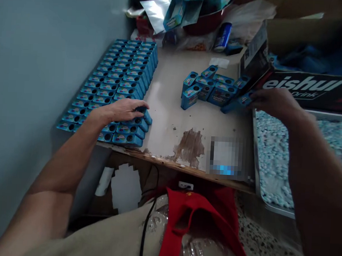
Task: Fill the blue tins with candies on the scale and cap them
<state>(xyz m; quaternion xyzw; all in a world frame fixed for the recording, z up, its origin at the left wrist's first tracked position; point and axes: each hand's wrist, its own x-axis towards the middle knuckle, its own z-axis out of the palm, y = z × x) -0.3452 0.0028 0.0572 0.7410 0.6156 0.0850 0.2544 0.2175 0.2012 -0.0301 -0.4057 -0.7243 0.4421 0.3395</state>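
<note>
Small blue printed boxes (119,75), each with a dark round spot on its top, stand in tight rows on the left of the table. My left hand (128,109) reaches over the near right end of these rows, its fingers bent round a small blue box (146,117) there. At the right, my right hand (272,101) pinches another small blue box (245,99) by its end, beside the dark carton. A loose cluster of the same boxes (210,88) stands just left of that hand, some turned at angles.
A metal tray (267,205) of small pale pieces lies at the right, below a black printed carton (310,87). Along the back are a blue can (222,37), plastic bags and a red bowl (203,25). The table's worn front edge (169,160) faces me.
</note>
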